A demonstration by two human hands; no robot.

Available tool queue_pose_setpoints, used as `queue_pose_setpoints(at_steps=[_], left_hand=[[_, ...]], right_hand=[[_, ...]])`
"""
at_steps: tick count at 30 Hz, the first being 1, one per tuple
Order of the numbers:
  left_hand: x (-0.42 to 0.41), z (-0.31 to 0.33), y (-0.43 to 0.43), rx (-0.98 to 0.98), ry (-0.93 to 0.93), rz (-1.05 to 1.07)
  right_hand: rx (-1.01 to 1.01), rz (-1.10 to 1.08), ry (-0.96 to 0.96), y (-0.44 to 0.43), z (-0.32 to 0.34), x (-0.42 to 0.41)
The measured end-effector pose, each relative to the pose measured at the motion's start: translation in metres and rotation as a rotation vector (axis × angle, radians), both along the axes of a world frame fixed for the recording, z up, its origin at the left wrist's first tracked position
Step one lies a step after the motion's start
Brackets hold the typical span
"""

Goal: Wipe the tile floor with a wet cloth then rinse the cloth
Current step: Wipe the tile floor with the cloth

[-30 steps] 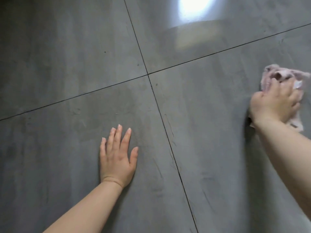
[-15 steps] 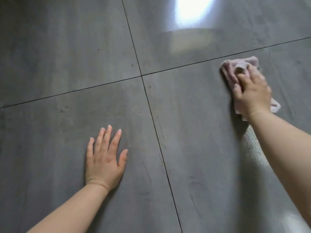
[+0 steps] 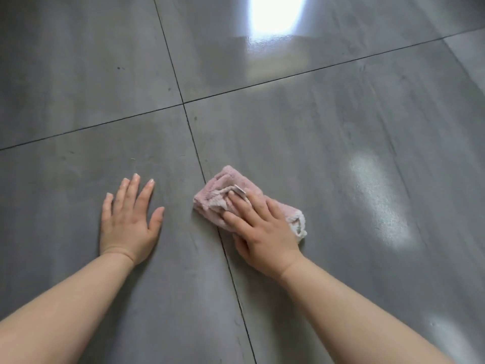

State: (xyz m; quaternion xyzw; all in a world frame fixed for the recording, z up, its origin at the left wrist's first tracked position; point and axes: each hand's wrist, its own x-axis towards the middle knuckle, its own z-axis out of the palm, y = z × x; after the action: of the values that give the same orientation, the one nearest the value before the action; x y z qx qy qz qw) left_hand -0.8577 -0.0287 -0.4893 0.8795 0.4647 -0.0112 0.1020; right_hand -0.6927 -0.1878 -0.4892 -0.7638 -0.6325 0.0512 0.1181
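A bunched pink cloth (image 3: 225, 191) lies on the grey tile floor (image 3: 328, 158), just right of a dark grout line (image 3: 195, 153). My right hand (image 3: 262, 229) presses down on the cloth's near half, fingers spread over it and gripping its folds. A white edge of the cloth shows to the right of the hand. My left hand (image 3: 130, 219) rests flat on the tile to the left of the grout line, fingers apart, holding nothing.
Large grey tiles meet at a grout crossing (image 3: 183, 103) beyond the hands. A bright window reflection (image 3: 275, 14) shines at the top. A wet glossy streak (image 3: 378, 203) lies on the tile to the right of the cloth.
My right hand has swept the cloth from the far right toward me and leftward to the grout line, leaving a wet streak. The left hand stays flat on the tile.
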Motion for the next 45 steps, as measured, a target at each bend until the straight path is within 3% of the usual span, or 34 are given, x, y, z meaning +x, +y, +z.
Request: queue_pose_setpoints(at_steps=[4, 7, 10, 11, 16, 20, 22, 25, 27, 30, 32, 35, 37, 39, 42, 45], left_hand=[[0.002, 0.007, -0.002, -0.079, 0.086, -0.020], [0.004, 0.010, 0.000, -0.128, 0.117, -0.022], [0.005, 0.012, -0.001, -0.122, 0.127, -0.026], [0.006, 0.014, -0.001, -0.129, 0.136, -0.028], [0.012, 0.023, -0.001, -0.155, 0.201, -0.019], [0.024, 0.028, -0.019, -0.134, 0.175, -0.002], [0.033, 0.028, -0.036, -0.121, 0.152, -0.080], [0.045, 0.028, -0.065, -0.109, 0.159, -0.415], [0.057, 0.025, -0.079, -0.098, 0.184, -0.648], [0.081, 0.023, -0.102, -0.073, 0.173, -0.782], [0.098, 0.022, -0.123, -0.122, 0.117, -0.821], [0.124, 0.012, -0.154, -0.167, -0.034, -0.749], [0.127, 0.001, -0.158, -0.128, 0.009, -0.801], [0.130, -0.002, -0.159, -0.060, -0.001, -0.842], [0.131, 0.003, -0.157, -0.108, 0.141, -0.807], [0.131, 0.005, -0.158, -0.122, 0.149, -0.833]], right_hand=[[-0.128, -0.193, -0.172, -0.103, 0.004, 0.098], [-0.235, -0.571, -0.117, -0.187, 0.014, 0.141], [-0.176, -0.937, -0.023, -0.197, 0.015, 0.110], [-0.136, -0.891, -0.021, -0.188, 0.012, 0.085], [0.013, -0.229, -0.083, -0.134, -0.005, -0.055], [0.063, -0.003, -0.116, -0.147, -0.009, -0.036], [0.053, -0.054, -0.162, -0.179, -0.007, 0.005], [-0.063, -0.316, -0.212, -0.239, 0.001, 0.062], [-0.156, -0.560, -0.164, -0.273, 0.007, 0.090], [-0.230, -0.893, -0.049, -0.278, 0.016, 0.091], [-0.180, -0.844, -0.102, -0.257, 0.013, 0.056], [-0.016, -0.494, -0.094, -0.221, 0.004, -0.023], [0.035, -0.246, -0.080, -0.204, -0.001, -0.060], [0.056, -0.155, -0.049, -0.204, -0.005, -0.063], [0.033, -0.241, -0.097, -0.220, -0.002, 0.001], [-0.097, -0.623, -0.180, -0.268, 0.003, 0.083]])
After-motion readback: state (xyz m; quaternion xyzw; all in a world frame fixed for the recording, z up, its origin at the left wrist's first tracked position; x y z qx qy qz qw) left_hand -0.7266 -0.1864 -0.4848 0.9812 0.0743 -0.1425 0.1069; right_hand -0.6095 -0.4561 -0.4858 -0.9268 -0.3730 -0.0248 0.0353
